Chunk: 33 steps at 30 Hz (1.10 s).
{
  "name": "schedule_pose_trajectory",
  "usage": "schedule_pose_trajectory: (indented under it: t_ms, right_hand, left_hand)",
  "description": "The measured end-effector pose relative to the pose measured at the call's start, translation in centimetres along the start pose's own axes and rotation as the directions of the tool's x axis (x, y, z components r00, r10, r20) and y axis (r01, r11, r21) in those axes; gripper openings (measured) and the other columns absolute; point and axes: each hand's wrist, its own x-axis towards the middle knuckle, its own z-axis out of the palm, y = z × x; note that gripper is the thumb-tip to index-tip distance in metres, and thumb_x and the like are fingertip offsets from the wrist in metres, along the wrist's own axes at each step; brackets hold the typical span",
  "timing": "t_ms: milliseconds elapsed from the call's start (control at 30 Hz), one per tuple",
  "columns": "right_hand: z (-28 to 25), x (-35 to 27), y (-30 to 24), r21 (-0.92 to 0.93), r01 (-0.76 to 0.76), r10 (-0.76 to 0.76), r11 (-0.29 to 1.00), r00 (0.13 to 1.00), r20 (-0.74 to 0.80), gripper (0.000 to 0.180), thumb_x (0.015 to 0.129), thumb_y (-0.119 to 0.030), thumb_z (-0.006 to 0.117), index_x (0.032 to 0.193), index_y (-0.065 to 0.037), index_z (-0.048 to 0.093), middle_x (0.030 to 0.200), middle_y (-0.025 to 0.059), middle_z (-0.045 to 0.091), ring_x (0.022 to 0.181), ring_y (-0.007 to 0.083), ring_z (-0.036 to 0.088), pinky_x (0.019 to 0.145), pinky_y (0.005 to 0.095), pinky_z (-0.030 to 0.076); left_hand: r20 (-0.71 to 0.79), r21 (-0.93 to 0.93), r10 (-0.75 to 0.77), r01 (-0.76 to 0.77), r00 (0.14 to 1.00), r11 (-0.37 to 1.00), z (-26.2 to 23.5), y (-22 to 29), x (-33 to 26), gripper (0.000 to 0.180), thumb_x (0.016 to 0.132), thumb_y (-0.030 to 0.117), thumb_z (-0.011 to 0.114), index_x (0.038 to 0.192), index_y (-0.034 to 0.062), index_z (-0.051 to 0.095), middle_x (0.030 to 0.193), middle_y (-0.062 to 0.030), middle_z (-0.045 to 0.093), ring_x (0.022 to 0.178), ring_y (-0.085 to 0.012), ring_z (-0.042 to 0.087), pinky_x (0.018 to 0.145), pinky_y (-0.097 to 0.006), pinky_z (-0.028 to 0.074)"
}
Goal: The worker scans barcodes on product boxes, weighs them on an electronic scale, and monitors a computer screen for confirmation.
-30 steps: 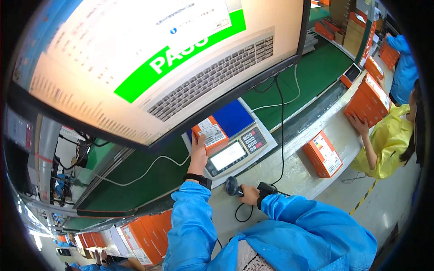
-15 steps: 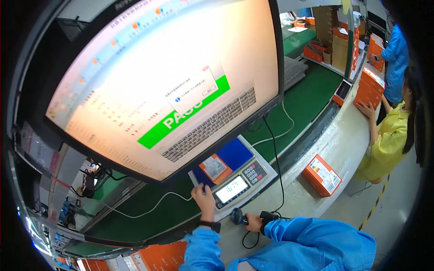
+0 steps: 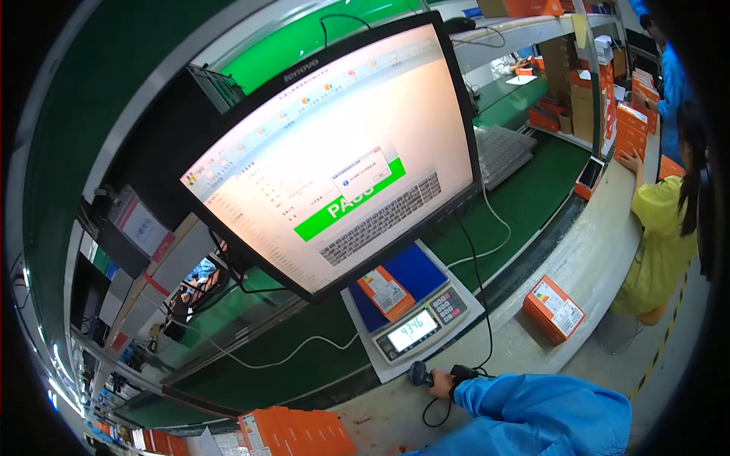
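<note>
While a small orange box (image 3: 386,292) rests on the blue weighing scale (image 3: 414,304) at the tabletop's near edge, the right hand (image 3: 441,384) grips a black handheld scanner (image 3: 420,374) just beside it; the left hand is out of view.

Monitor: we see a large black-framed flat screen (image 3: 334,175) at centre, white with a green band.
Scale box: small orange labelled carton (image 3: 386,292) at its 6 o'clock.
Scale display: pale lit rectangular readout (image 3: 411,330).
Bench box: orange white-labelled carton (image 3: 553,308) at 4 o'clock.
</note>
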Motion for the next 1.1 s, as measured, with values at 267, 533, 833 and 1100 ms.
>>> schedule_pose_trajectory:
  t_ms: [267,533,833,1100]
  right_hand:
    - [1.2,0.7,0.5,-0.076,-0.007,0.005,0.997,1.000,-0.027,0.046,0.065,-0.025,0.069,0.105,-0.006,0.059,0.093,0.0206,0.065,0.090,0.0376,0.063,0.081,0.0458,0.050]
    - [-2.3,0.1,0.2,-0.190,0.197,-0.201,0.962,0.980,-0.004,0.082,0.063,-0.046,0.072,0.129,-0.006,0.044,0.109,0.0241,0.059,0.102,0.0397,0.058,0.086,0.0461,0.048]
    - [-3.5,-2.7,-0.7,-0.297,0.124,-0.137,0.947,0.990,-0.025,0.078,0.066,-0.043,0.074,0.128,-0.006,0.045,0.109,0.0261,0.057,0.101,0.0421,0.056,0.087,0.0481,0.047]
    - [-14.1,-7.6,-1.9,-0.179,0.130,-0.180,0.975,0.937,-0.299,0.054,0.077,-0.043,0.067,0.117,-0.009,0.057,0.106,0.0218,0.056,0.100,0.0376,0.056,0.086,0.0434,0.046]
  left_hand:
    - [0.041,-0.028,-0.006,0.007,0.999,1.000,-1.4,3.9,1.0,0.028,0.079,0.024,0.062,0.088,-0.0025,0.064,0.086,-0.0219,0.065,0.081,-0.0383,0.061,0.071,-0.046,0.047]
    - [0.053,-0.023,0.005,-0.003,0.999,1.000,-2.3,4.2,0.8,0.028,0.079,0.024,0.062,0.086,-0.0027,0.065,0.085,-0.0217,0.065,0.081,-0.0384,0.062,0.071,-0.046,0.048]
    - [0.077,-0.019,-0.003,0.004,0.997,1.000,-2.0,1.9,-0.1,0.028,0.078,0.025,0.062,0.084,-0.0029,0.065,0.084,-0.0216,0.065,0.081,-0.0386,0.062,0.071,-0.046,0.048]
    - [0.125,0.005,-0.017,0.016,0.992,1.000,-2.0,-0.1,-0.1,0.029,0.078,0.025,0.062,0.082,-0.0031,0.065,0.082,-0.0214,0.066,0.081,-0.0388,0.063,0.071,-0.046,0.048]
